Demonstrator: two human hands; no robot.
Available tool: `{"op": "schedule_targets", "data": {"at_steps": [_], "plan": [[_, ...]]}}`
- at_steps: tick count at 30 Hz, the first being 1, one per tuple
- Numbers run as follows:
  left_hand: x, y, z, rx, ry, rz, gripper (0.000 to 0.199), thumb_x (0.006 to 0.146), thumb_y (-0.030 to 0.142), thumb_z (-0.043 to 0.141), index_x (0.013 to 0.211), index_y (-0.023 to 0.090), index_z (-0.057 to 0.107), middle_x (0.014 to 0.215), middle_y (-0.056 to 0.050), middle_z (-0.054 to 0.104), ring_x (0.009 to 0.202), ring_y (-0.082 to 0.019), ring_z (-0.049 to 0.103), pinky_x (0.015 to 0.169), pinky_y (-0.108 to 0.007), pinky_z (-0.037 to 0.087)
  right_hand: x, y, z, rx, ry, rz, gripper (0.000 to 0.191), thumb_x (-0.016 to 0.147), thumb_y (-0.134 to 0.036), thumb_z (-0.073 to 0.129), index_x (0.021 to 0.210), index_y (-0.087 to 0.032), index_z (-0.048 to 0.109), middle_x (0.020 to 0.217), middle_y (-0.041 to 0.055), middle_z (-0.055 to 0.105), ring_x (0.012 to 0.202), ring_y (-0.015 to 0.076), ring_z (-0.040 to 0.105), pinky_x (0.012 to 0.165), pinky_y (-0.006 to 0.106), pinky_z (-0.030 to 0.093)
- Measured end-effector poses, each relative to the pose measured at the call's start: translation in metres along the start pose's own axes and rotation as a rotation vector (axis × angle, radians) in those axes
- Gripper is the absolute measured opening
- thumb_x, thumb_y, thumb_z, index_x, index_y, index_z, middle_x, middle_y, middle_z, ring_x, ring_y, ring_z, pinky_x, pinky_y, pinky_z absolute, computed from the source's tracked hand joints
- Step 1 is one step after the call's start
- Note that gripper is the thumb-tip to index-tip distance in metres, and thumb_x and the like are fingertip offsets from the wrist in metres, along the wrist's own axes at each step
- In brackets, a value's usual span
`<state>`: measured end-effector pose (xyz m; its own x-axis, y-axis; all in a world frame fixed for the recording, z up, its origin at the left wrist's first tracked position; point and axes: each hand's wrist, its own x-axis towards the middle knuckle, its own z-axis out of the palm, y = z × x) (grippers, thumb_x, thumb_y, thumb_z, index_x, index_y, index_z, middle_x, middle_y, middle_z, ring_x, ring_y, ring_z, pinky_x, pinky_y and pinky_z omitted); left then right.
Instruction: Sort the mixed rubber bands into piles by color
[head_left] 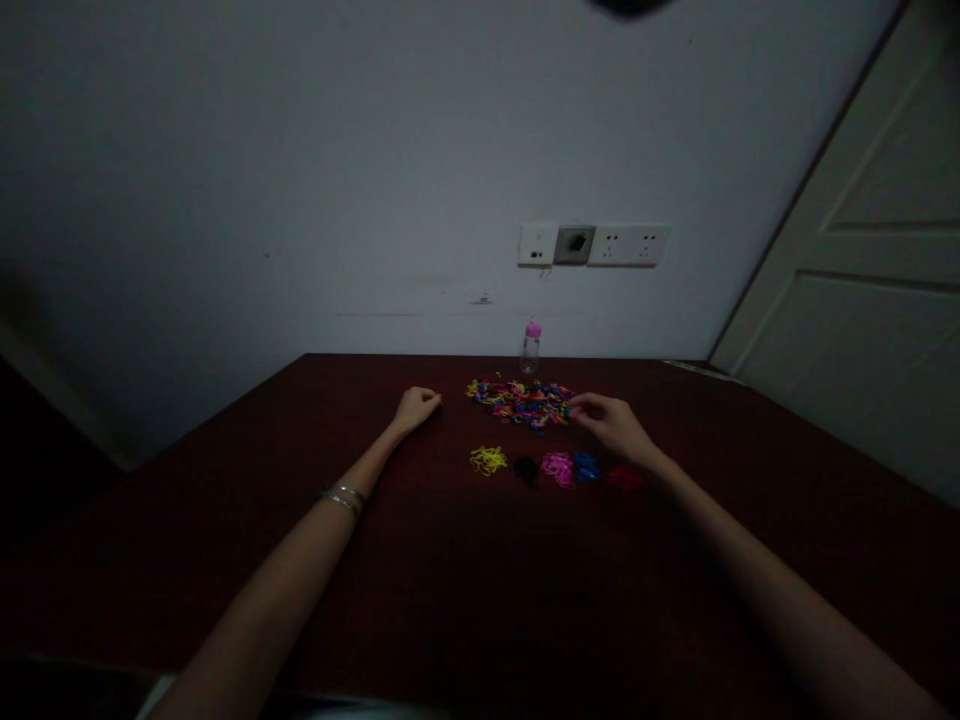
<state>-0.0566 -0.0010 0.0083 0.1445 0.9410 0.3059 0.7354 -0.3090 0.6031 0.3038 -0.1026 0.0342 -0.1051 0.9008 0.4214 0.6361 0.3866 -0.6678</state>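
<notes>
A mixed heap of small coloured bands [525,402] lies on the dark red table [420,560]. In front of it, from left to right, are separate piles: yellow [488,460], black [526,470], pink [558,468], blue [586,467] and red [624,478]. My right hand [609,420] is at the heap's right edge, thumb and fingertips pinched together; anything between them is too small to make out. My left hand [417,408] rests on the table left of the heap, fingers curled closed, with nothing seen in it.
A small clear bottle with a pink cap [531,350] stands behind the heap, near the wall. Sockets [628,246] are set in the wall above. A white door [862,300] is at the right. My left wrist wears bracelets [346,497].
</notes>
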Motion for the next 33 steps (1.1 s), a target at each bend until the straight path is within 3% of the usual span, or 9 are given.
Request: {"op": "schedule_targets", "data": {"at_steps": [5,9,14,17,22,28,33], "plan": [[0.0,-0.001,0.0,0.005,-0.009,0.013,0.038,0.076,0.04,0.044,0.074,0.013,0.07,0.073,-0.006,0.068,0.073,-0.019,0.059,0.068,-0.026,0.04,-0.007,-0.034,0.013,0.137,-0.227,-0.056,0.023,0.073,-0.032,0.056,0.086,-0.015,0.064,0.076,0.0035,0.064,0.071,0.0147,0.058,0.067,0.029,0.047],[0.001,-0.003,0.0,0.008,-0.003,0.022,0.037,0.076,0.04,0.045,0.073,0.013,0.07,0.075,-0.006,0.068,0.075,-0.019,0.06,0.069,-0.026,0.04,-0.015,-0.048,0.027,0.155,-0.415,-0.066,0.017,0.073,-0.025,0.055,0.083,-0.016,0.065,0.071,0.0015,0.062,0.065,0.0124,0.057,0.062,0.026,0.047],[0.0,-0.001,-0.001,0.001,-0.004,0.0,0.037,0.075,0.04,0.045,0.074,0.013,0.071,0.073,-0.005,0.068,0.074,-0.019,0.059,0.069,-0.026,0.04,-0.019,-0.052,0.033,0.156,-0.506,-0.035,0.019,0.071,-0.02,0.054,0.087,-0.017,0.065,0.07,0.0009,0.063,0.06,0.0111,0.057,0.055,0.023,0.045],[-0.001,0.001,-0.001,-0.01,0.002,-0.003,0.035,0.074,0.039,0.046,0.073,0.013,0.071,0.075,-0.006,0.069,0.074,-0.02,0.059,0.07,-0.027,0.04,-0.015,-0.049,0.027,0.143,-0.475,-0.035,0.021,0.072,-0.023,0.055,0.088,-0.016,0.066,0.071,0.0016,0.063,0.062,0.012,0.057,0.058,0.025,0.046],[-0.001,0.003,-0.002,-0.023,0.002,-0.004,0.035,0.074,0.038,0.046,0.072,0.013,0.071,0.073,-0.006,0.068,0.072,-0.019,0.059,0.07,-0.026,0.04,-0.005,-0.028,0.007,0.081,-0.311,-0.034,0.024,0.073,-0.03,0.055,0.089,-0.017,0.068,0.075,0.0035,0.066,0.07,0.0148,0.059,0.066,0.028,0.047],[-0.001,0.007,-0.003,-0.052,0.03,-0.016,0.038,0.075,0.041,0.047,0.078,0.012,0.071,0.065,-0.004,0.066,0.067,-0.017,0.057,0.063,-0.024,0.04,0.001,0.024,-0.018,0.012,-0.068,0.115,0.032,0.074,-0.041,0.054,0.085,-0.015,0.069,0.079,0.0059,0.068,0.07,0.0176,0.06,0.061,0.027,0.047],[-0.002,0.019,0.002,-0.047,-0.038,0.066,0.034,0.072,0.037,0.051,0.082,0.012,0.071,0.072,-0.006,0.067,0.068,-0.016,0.056,0.062,-0.024,0.04,-0.001,0.066,-0.03,-0.032,0.015,0.208,0.037,0.072,-0.045,0.054,0.087,-0.014,0.068,0.071,0.0049,0.068,0.063,0.0171,0.059,0.056,0.026,0.045]]}}
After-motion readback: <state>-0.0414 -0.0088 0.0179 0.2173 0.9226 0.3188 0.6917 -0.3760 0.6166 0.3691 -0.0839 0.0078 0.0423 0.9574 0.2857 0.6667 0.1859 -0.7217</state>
